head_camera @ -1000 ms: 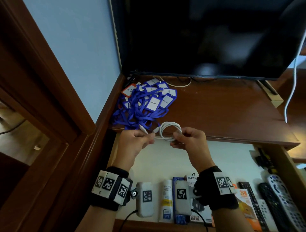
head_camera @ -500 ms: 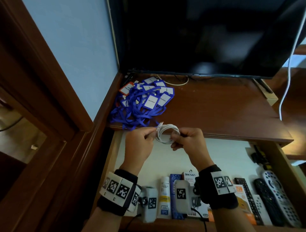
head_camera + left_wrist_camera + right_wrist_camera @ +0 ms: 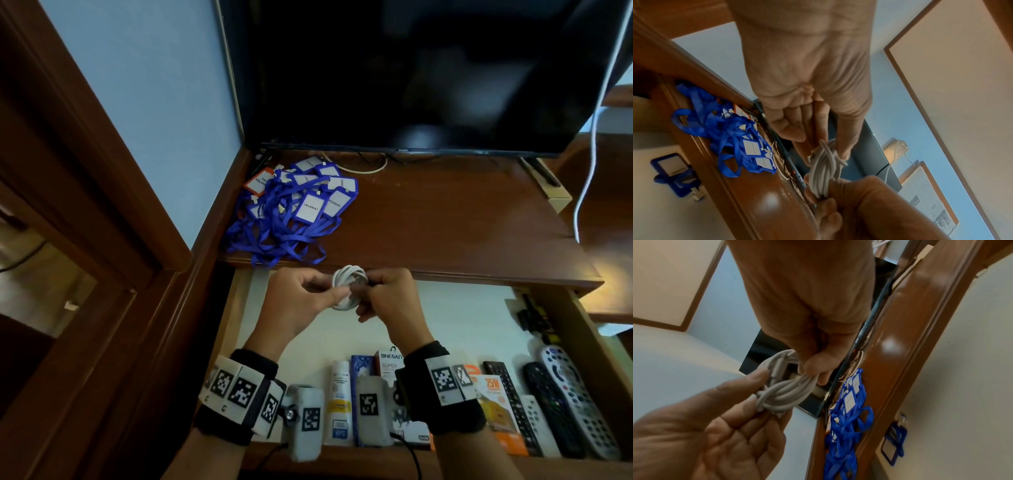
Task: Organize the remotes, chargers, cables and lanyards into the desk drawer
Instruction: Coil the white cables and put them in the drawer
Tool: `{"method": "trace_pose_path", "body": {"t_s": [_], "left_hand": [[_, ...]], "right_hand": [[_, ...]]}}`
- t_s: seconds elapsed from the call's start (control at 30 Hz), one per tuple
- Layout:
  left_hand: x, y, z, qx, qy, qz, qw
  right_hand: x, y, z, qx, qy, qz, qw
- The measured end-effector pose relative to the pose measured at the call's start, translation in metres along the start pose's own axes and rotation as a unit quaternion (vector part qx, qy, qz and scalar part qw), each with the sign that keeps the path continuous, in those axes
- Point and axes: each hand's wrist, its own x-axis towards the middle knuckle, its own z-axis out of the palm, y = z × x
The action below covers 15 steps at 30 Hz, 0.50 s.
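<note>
Between the two hands, just above the open drawer's back edge, hangs a coiled white charging cable [image 3: 346, 287]. The right hand [image 3: 387, 298] curls its fingers round one side of the coil, while the left hand [image 3: 301, 294] pinches the other side between thumb and forefinger, its remaining fingers loosely extended below, as the right wrist view shows. The wrist views show several loops bunched together with a turn of the cable wrapped crosswise round the bundle on the left hand's side. It looks light and limp with some springiness: loops like these probably want to fan open if released, so the best hold seems to be across the whole bundle at or beside the wrap, not on a single strand or a plug. The sheath looks smooth and may slip through a loose pinch. Below the hands lies the drawer [image 3: 462, 308], its pale floor bare under them; nearer the wrists sit boxed chargers [image 3: 390, 365] and, further toward the right hand's side, a row of remote controls [image 3: 561, 394]. Beyond the left hand's fingertips, on the desktop [image 3: 445, 222], a tangle of blue lanyards [image 3: 294, 212] with badge holders waits, not yet put away. One more blue badge holder [image 3: 672, 170] lies in the drawer under the desk edge.
</note>
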Motion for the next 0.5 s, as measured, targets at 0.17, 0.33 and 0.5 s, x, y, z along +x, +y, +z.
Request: {"method": "trace_pose_path", "body": {"t_s": [0.17, 0.33, 0.5], "left_hand": [[-0.004, -0.005, -0.006, -0.078, -0.070, -0.026, 0.994], [-0.002, -0.010, -0.002, -0.121, -0.039, -0.083, 0.989], [0.002, -0.017, -0.006, -0.076, -0.085, -0.140, 0.984]], "right_hand": [[-0.006, -0.002, -0.001, 0.038, -0.025, 0.021, 0.999], [-0.003, -0.007, -0.004, -0.039, -0.069, -0.005, 0.997], [0.002, -0.002, -0.007, -0.091, -0.105, 0.021, 0.990]]}}
